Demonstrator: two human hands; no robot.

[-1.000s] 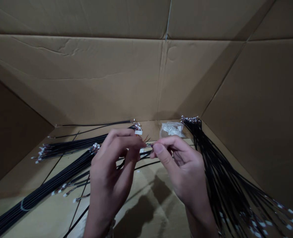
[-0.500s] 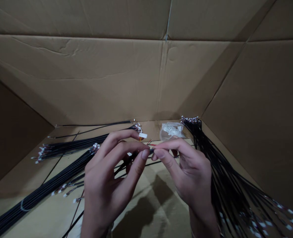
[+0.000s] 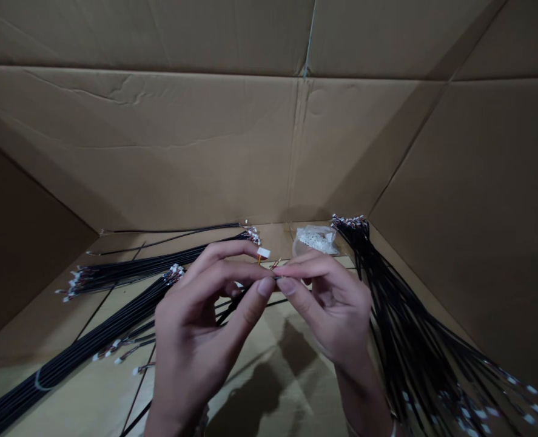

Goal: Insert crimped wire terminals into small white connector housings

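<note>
My left hand and my right hand meet fingertip to fingertip above a cardboard floor. Both pinch the end of a thin black cable whose fine red and yellow wires show between the fingers. A small white connector sits at my left forefinger's tip. The cable trails down and left under my left hand.
Bundles of black cables with small white connectors lie at the left, and a large fanned bundle at the right. A clear bag of white connectors lies at the back. Cardboard walls enclose the space on three sides.
Both hands have shifted slightly and the fingertips have closed together on the wire end. The white connector now stands clear at my left forefinger.
</note>
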